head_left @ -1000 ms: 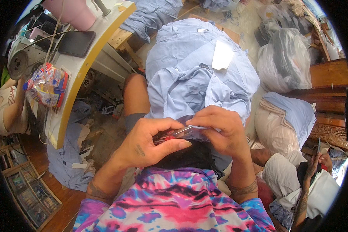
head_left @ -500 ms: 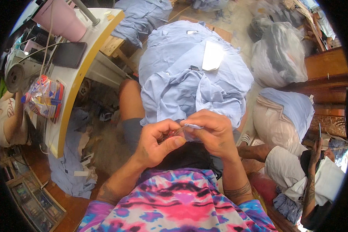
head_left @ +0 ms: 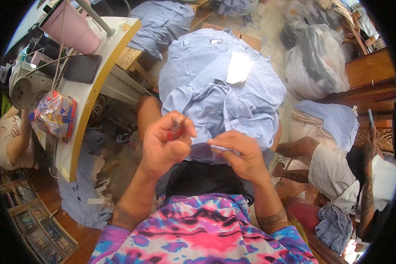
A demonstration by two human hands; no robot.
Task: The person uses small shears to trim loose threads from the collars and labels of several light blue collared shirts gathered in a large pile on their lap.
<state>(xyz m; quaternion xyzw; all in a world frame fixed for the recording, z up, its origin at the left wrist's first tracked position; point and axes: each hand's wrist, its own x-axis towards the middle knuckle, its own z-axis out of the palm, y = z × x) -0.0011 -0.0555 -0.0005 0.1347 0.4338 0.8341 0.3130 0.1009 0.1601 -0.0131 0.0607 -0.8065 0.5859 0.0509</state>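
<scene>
My left hand (head_left: 166, 137) is raised over my lap, its fingers curled round what look like small red-handled snips (head_left: 174, 132), partly hidden and blurred. To its right, my right hand (head_left: 240, 153) pinches a folded edge of light blue cloth (head_left: 224, 148) between thumb and fingers. Just beyond both hands, a big heap of light blue garments (head_left: 185, 66) rests in front of me between my knees. A white card tag (head_left: 239, 68) lies on top of the heap, and a small dark label shows near it.
On the left, a white table (head_left: 89, 94) with a yellow edge holds a pink tumbler (head_left: 72, 31), a dark phone (head_left: 82, 68) and a colourful plastic package (head_left: 57, 115). Stuffed plastic bags (head_left: 317, 61) and folded cloth (head_left: 330, 123) stand right. Other people sit at both sides.
My left hand has moved up and left, away from my right hand, carrying the snips. My right hand keeps its pinch on the cloth edge, slightly lower.
</scene>
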